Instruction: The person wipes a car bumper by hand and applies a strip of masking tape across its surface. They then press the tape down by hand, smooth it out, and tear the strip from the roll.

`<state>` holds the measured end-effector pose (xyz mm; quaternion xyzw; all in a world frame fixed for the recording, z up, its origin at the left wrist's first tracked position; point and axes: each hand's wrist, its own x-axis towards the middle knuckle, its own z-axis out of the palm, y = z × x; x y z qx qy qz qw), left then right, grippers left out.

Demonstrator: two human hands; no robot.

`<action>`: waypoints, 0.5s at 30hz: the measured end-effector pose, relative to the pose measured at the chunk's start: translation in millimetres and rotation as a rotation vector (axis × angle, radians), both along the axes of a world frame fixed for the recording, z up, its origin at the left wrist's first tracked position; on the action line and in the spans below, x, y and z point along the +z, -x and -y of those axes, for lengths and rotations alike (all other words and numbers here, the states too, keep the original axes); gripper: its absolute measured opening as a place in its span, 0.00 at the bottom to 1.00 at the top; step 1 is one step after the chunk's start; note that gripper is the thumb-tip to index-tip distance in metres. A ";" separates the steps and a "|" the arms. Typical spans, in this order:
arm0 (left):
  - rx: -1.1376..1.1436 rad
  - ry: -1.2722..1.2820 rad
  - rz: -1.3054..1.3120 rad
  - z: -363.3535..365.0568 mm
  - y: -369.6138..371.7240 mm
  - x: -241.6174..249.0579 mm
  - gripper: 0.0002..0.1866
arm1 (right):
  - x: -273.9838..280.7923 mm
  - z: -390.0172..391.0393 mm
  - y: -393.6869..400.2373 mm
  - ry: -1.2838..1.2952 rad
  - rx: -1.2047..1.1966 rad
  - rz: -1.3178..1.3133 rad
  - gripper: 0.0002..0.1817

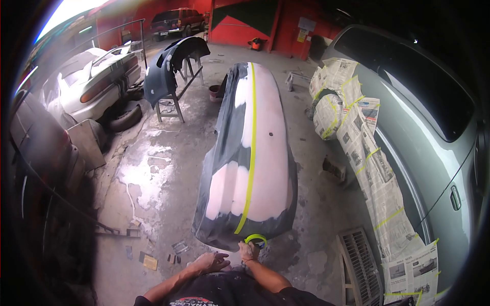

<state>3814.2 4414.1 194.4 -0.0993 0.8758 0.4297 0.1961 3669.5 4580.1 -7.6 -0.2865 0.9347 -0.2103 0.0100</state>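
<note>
A car bumper (pixel 270 168) with pink-white and dark grey patches lies lengthwise in front of me. A yellow-green tape strip (pixel 252 153) runs along it from the far end to near the close end. My right hand (pixel 248 251) holds a roll of yellow-green tape (pixel 256 238) at the bumper's near edge, the fingers closed on it. My left hand (pixel 213 261) is just left of it, below the bumper's near edge, with fingers apart and nothing visible in them.
A dark bumper (pixel 166 69) rests on a stand (pixel 176 106) at the back left. On the right stands a grey-green car (pixel 439 168) masked with newspaper (pixel 375 178). A slatted grille (pixel 360 257) lies near right; a white car (pixel 102 84) stands left.
</note>
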 end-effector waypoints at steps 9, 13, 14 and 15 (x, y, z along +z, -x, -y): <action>0.061 -0.055 0.024 9.6 -3.4 -10.7 0.31 | -136.1 -129.2 -33.9 -0.616 0.238 0.207 0.16; 0.008 -0.053 0.034 4.0 11.2 -6.5 0.30 | -101.0 -158.0 -36.9 -0.318 -0.462 1.124 0.16; -0.008 -0.026 0.026 1.2 14.9 -5.5 0.30 | -117.3 -165.8 -40.8 -0.279 -0.360 1.091 0.16; -0.020 -0.002 0.018 -0.6 16.8 -5.4 0.30 | -142.8 -171.6 -42.3 -0.276 -0.362 1.096 0.16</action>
